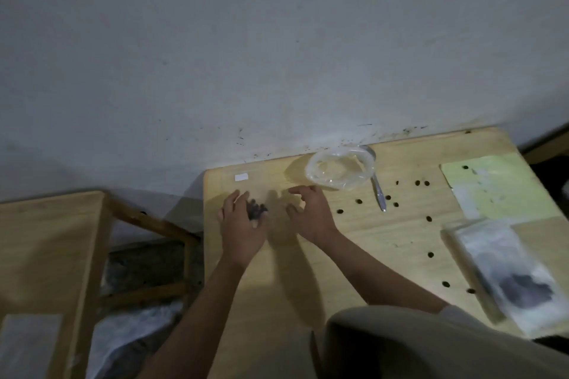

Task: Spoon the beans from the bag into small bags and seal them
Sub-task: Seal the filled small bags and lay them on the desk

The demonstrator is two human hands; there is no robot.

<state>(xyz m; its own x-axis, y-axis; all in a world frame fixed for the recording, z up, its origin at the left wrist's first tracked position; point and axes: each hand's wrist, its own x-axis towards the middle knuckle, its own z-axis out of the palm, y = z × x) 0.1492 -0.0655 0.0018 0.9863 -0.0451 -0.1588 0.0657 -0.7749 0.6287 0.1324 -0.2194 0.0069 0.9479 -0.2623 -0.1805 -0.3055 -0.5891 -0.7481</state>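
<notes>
Picking up spilled beans

The left hand (241, 226) cups dark beans (257, 211) in curled fingers so none roll away. The right hand (309, 214), fingers apart and empty, hovers beside it; more beans lie on the tabletop (354, 255) past its fingers.

Wooden bench (363, 258) against wall; on it: clear open bag (340, 168), spoon (378, 191), scattered beans (396, 204), green sheet (495, 184), filled small bags (508, 274), white label (241, 176).

1. Left hand (241, 224): extended forward, palm turned inward, fingers loosely cupped.
2. Right hand (309, 214): beside the left, fingers curled downward, thumb apart.
3. Both forearms bare.
</notes>
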